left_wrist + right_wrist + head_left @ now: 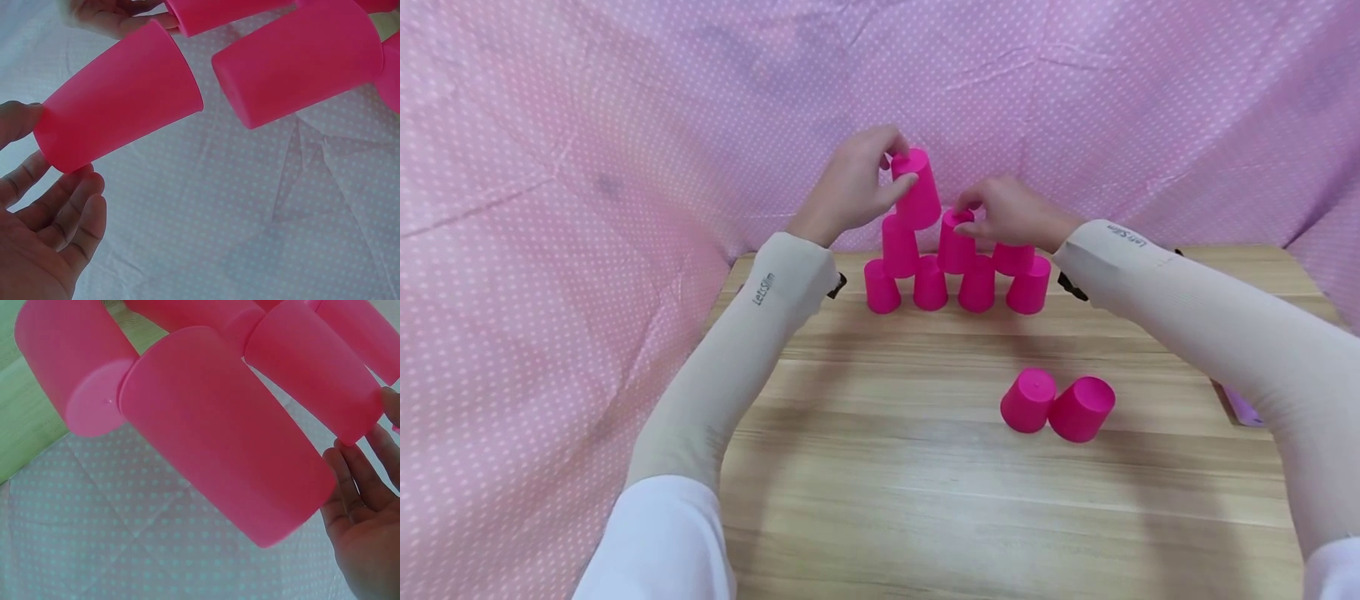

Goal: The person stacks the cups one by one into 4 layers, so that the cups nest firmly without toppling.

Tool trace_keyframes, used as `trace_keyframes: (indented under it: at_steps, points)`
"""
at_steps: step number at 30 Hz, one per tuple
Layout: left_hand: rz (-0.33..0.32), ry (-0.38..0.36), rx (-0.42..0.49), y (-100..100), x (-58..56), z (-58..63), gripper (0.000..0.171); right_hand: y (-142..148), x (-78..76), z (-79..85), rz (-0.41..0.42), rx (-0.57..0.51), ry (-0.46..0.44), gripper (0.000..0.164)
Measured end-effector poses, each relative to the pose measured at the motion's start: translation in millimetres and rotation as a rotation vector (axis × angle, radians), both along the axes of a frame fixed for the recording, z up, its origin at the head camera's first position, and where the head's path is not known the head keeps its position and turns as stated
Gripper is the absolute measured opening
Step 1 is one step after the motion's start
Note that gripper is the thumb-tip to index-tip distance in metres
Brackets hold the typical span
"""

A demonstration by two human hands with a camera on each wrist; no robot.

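Several pink cups stand upside down in a stacked wall on the table. Its bottom row includes an end cup at the left. My left hand pinches a pink cup near its base, mouth downward. In the left wrist view this cup is apart from the second-row left cup, with a gap between them. My right hand pinches the top of the second row's middle cup between thumb and fingers. Beside it, the second-row right cup rests over the bottom row, partly hidden by my hand in the head view.
Two more upside-down cups, one on the left and one on the right, stand side by side nearer me on the wooden table. A purple item lies by my right forearm. Dotted pink cloth hangs behind the wall.
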State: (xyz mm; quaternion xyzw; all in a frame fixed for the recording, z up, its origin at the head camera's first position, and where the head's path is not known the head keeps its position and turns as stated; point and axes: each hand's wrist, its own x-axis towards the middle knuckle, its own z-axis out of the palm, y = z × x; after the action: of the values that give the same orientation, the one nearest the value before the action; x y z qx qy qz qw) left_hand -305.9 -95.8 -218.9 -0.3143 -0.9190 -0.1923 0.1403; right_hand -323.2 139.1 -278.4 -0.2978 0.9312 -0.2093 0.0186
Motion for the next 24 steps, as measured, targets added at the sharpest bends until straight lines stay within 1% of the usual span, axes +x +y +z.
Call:
trace_keyframes:
  at_steps: [3, 8, 10, 16, 24]
  points:
    - [0.01, -0.02, -0.002, 1.6, -3.0, -0.8, 0.028, 0.8, -0.1, -0.3, -0.01, -0.01, -0.014, 0.029]
    - [0.05, -0.101, -0.007, 5.3, -7.7, -2.3, 0.029, 1.0, -0.1, -1.9, -0.014, -0.042, -0.018, 0.028]
    - [0.062, -0.122, -0.01, 7.5, -9.7, -2.6, 0.029, 0.8, -0.3, -2.3, -0.016, -0.051, -0.02, 0.028]
    - [0.059, -0.149, -0.005, 14.6, -16.3, -2.9, 0.028, 0.8, -1.1, -3.0, -0.021, -0.058, -0.027, 0.032]
    - [0.081, -0.153, -0.019, 18.7, -20.7, -4.4, 0.03, 0.6, -2.1, -4.8, -0.044, -0.071, -0.088, 0.037]
